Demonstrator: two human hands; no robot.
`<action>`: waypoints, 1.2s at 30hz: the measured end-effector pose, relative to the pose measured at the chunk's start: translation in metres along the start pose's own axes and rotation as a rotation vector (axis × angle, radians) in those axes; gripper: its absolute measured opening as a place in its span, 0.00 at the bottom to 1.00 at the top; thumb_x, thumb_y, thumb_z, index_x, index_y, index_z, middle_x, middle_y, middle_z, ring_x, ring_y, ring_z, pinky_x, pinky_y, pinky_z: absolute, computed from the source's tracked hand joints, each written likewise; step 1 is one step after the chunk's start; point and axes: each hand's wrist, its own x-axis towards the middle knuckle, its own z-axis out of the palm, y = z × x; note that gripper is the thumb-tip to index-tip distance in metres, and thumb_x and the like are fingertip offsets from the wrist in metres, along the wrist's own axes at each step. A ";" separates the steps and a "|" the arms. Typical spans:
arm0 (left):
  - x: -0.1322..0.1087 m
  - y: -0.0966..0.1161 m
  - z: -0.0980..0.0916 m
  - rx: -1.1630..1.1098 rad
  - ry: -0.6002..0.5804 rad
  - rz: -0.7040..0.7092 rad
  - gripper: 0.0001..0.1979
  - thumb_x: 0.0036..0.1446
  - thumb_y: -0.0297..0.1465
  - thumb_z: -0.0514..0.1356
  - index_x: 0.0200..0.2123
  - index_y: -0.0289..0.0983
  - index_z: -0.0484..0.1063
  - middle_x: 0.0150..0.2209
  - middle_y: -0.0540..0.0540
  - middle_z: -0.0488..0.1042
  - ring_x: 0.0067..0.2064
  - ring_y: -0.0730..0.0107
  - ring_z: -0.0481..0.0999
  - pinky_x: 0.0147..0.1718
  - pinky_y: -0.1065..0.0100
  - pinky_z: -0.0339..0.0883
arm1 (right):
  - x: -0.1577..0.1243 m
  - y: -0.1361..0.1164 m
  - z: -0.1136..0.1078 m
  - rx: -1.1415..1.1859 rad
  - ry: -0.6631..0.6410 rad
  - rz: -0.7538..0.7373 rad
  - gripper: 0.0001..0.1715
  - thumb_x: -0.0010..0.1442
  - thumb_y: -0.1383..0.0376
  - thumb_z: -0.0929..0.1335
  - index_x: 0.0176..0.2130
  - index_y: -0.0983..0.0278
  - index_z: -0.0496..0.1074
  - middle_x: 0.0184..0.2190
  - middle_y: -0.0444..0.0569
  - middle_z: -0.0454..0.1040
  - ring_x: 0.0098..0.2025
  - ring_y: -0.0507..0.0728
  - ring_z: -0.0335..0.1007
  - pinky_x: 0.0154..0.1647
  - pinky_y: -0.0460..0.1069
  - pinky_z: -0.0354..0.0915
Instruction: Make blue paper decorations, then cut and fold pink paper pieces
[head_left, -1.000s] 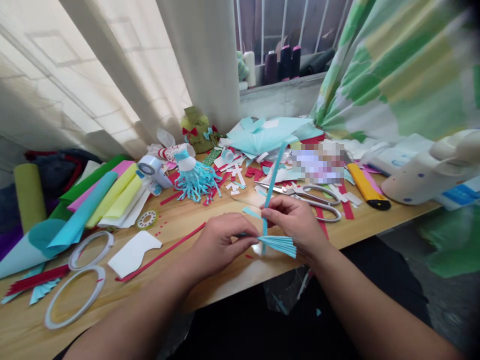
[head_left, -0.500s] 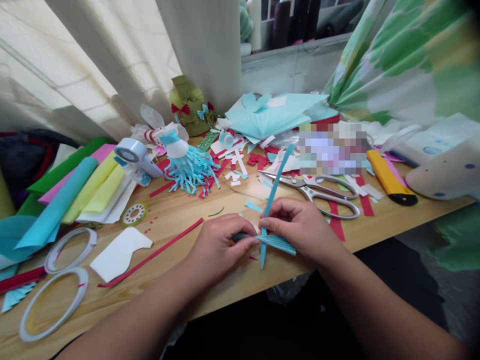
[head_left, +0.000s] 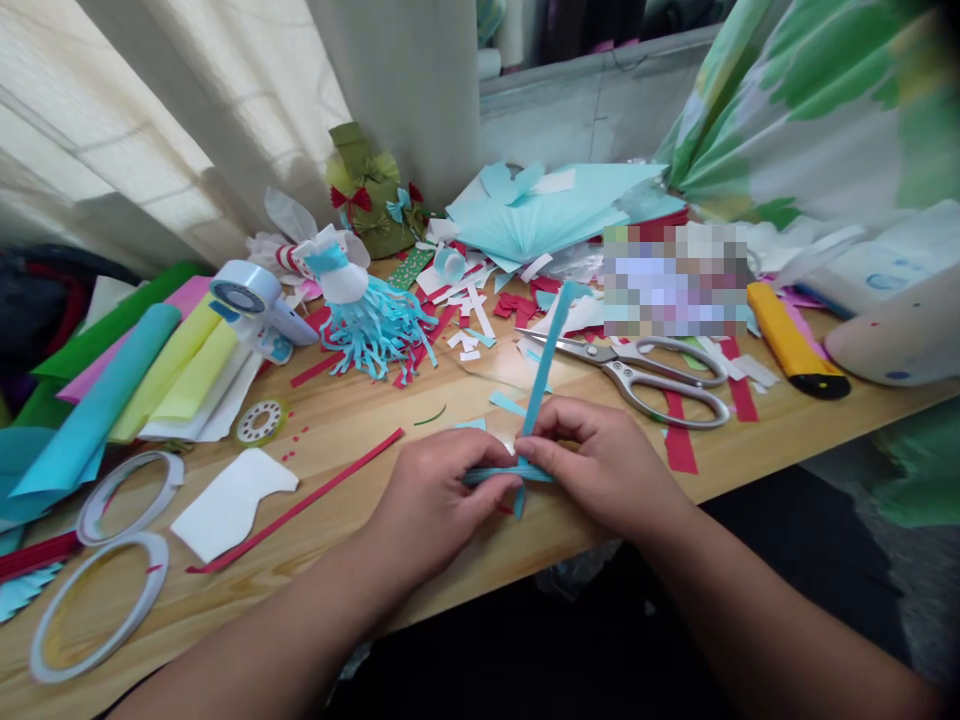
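Note:
My left hand (head_left: pixel 442 500) and my right hand (head_left: pixel 600 465) meet over the wooden table's front edge. Between them, a pleated light-blue paper strip (head_left: pixel 495 476) is pinched into a narrow bundle, with my left fingers gripping its left end. My right fingers hold the spot where a long blue paper strip (head_left: pixel 546 380) crosses the bundle. That strip rises up and away from me, and its lower tip pokes out below the bundle. Steel scissors (head_left: pixel 637 375) lie just beyond my right hand.
On the wooden table (head_left: pixel 337 450) are a blue paper tassel figure (head_left: pixel 367 320), a tape dispenser (head_left: pixel 251 305), tape rolls (head_left: pixel 97 600), a red strip (head_left: pixel 300 500), a white card (head_left: pixel 232 505), a pale-blue paper fan (head_left: pixel 540 225), a yellow cutter (head_left: pixel 787 340) and scattered scraps.
The blue pleats, spread like a fan a second ago, are now squeezed into a narrow bundle. My hands have drawn closer around it, and the view has tilted down.

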 end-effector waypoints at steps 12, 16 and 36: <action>-0.002 0.000 0.001 0.042 0.058 -0.085 0.06 0.49 0.32 0.64 0.33 0.39 0.77 0.28 0.49 0.80 0.28 0.68 0.76 0.29 0.70 0.66 | -0.005 0.000 0.003 0.018 0.051 -0.007 0.09 0.53 0.63 0.69 0.23 0.62 0.69 0.21 0.42 0.70 0.24 0.51 0.65 0.24 0.45 0.61; -0.002 -0.002 0.002 0.079 0.086 -0.074 0.04 0.49 0.31 0.63 0.30 0.39 0.77 0.28 0.49 0.80 0.28 0.68 0.76 0.29 0.69 0.65 | -0.005 0.000 0.000 0.070 -0.038 -0.015 0.03 0.51 0.68 0.70 0.27 0.62 0.70 0.24 0.42 0.72 0.28 0.51 0.69 0.29 0.44 0.64; 0.003 0.003 -0.004 -0.678 -0.133 -0.490 0.09 0.50 0.32 0.63 0.22 0.34 0.72 0.18 0.55 0.67 0.22 0.80 0.61 0.23 0.74 0.52 | -0.006 -0.001 -0.003 0.166 -0.011 -0.047 0.10 0.49 0.73 0.69 0.34 0.62 0.68 0.31 0.43 0.75 0.35 0.52 0.75 0.36 0.44 0.70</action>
